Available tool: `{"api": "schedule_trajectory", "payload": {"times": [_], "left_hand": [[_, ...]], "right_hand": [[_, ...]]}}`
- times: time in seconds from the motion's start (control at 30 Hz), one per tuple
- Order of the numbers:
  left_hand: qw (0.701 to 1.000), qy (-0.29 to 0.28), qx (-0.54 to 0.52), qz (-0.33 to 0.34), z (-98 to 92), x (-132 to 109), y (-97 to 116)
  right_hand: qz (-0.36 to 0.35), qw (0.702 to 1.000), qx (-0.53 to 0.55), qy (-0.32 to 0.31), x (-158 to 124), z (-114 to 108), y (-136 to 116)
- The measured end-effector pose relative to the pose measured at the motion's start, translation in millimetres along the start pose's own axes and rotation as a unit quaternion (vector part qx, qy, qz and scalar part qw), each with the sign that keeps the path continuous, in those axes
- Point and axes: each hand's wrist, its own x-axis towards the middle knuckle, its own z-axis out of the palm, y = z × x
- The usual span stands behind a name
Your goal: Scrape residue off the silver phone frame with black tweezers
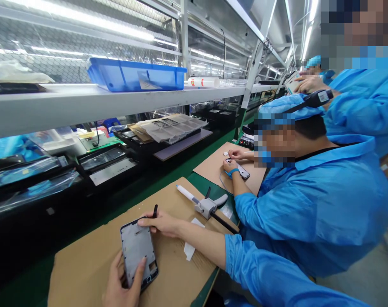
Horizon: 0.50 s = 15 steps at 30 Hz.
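My left hand (126,273) grips a phone's middle frame (138,251) by its lower left side, thumb laid across its grey inner face. The frame has a black rim and a small square cutout near the bottom. At its upper right corner is my right hand (164,222), fingers closed round a slim black tool (155,211) whose end sticks up; the rest of that tool is hidden. The right thumb reaches over the frame's top edge. Beneath both hands lies a cardboard sheet (91,256). Beyond my right forearm rests a grey glue gun (208,207) with a white cartridge.
White paper pieces (192,243) lie under my right forearm. A co-worker in blue (302,204) sits to the right, handling another phone on cardboard (209,164). Black trays (107,164) line the bench's far side. Overhead runs a shelf (123,102) bearing a blue bin (138,76).
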Motion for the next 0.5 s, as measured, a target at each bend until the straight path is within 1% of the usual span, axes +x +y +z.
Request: {"api": "schedule_trajectory", "payload": {"times": [0.2, 0.33, 0.5], "left_hand": [[1.000, 0.005, 0.021, 0.000, -1.8, -0.1, 2.8], [1.000, -0.016, 0.014, -0.003, -3.9, -0.5, 4.4], [1.000, -0.008, 0.028, -0.008, -4.2, 1.6, 1.3]], "right_hand": [[0.004, 1.000, 0.012, 0.019, 6.1, 1.6, 8.9], [0.003, 0.999, 0.016, 0.029, 10.0, 1.9, 14.1], [-0.001, 0.999, 0.014, 0.035, 11.4, 0.9, 18.2]]}}
